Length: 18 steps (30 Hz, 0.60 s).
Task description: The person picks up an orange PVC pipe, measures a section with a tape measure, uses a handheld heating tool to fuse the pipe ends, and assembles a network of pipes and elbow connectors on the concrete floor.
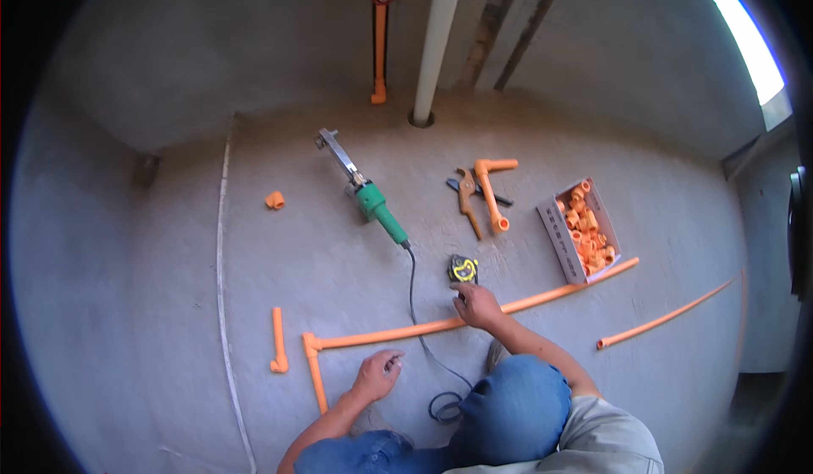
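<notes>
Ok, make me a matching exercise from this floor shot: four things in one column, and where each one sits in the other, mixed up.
Things:
1. tape measure
2. cardboard box of orange fittings
3. white pipe
4. green-handled welding tool

Places:
A. standing upright at the back wall
B. just above the right hand
C. right of the pipe cutter
D. mid-floor, its cord trailing toward the person

Pairs: 1-B, 2-C, 3-A, 4-D

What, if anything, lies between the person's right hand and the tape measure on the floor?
Nothing visible. The right hand rests on the long orange pipe, and the tape measure lies just beyond its fingertips with only bare concrete between. The black cable runs past on the left.
</notes>
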Tool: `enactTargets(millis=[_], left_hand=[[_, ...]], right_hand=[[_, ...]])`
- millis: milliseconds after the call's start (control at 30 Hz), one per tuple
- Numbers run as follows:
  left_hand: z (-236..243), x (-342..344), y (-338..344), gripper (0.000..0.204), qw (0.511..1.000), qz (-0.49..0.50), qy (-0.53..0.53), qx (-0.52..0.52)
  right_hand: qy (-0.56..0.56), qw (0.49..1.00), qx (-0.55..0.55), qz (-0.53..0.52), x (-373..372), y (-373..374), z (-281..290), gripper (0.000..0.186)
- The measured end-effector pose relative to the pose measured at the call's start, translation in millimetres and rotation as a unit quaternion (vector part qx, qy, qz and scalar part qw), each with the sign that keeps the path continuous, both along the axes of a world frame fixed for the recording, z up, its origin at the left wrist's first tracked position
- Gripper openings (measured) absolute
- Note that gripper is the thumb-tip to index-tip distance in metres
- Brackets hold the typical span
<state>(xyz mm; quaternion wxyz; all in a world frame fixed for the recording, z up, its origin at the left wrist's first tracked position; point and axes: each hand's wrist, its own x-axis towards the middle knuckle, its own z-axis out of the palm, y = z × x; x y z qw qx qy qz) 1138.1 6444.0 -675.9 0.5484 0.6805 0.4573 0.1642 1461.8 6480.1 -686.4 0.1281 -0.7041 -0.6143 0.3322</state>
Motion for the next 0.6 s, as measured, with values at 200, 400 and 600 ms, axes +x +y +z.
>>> enactTargets(millis=[200, 400, 600], left_hand=[[7.4, -1.7, 1.0, 0.025, 1.0, 0.012, -0.004, -0.007], [11.4, 0.3, 0.2, 0.024, 1.0, 0.003, 0.007, -0.024], [8.6, -1.7, 1.2, 0.025, 1.0, -0.007, 0.009, -0.024]], right_hand=[[-0.007, 1.0, 0.022, -0.003, -2.0, 0.8, 3.9, 0.034], [0.004, 1.0, 0.003, -0.013, -3.1, 0.3, 4.8, 0.034], [-0.005, 1.0, 0.024, -0.006, -3.6, 1.5, 2.1, 0.034]])
